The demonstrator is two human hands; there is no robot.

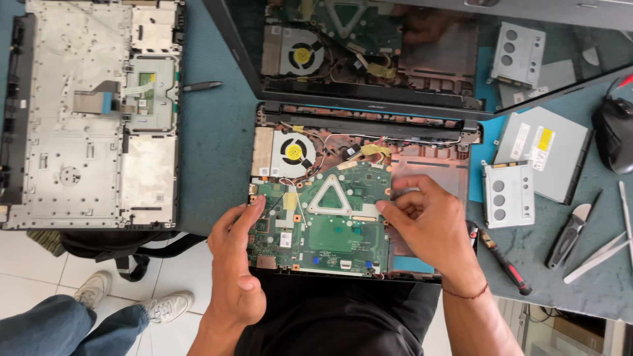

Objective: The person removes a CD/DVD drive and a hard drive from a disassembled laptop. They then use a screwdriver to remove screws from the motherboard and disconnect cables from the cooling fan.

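Circuit board (323, 221) sits in the opened laptop base (432, 168), just below the fan (293, 151). Left hand (236, 264) grips its left edge; right hand (422, 221) pinches its right edge. Lifting unevenly could strain wires near the fan.

The strip of table (211, 145) between the detached keyboard cover (92, 112) and the open laptop base (362, 191) is open, apart from a dark pen-like tool (201, 86) near the far edge. Toward the right edge, a drive bracket (509, 194), optical drive (544, 151), red-handled screwdriver (506, 264), cutters (572, 234) and mouse (614, 132) crowd the surface.
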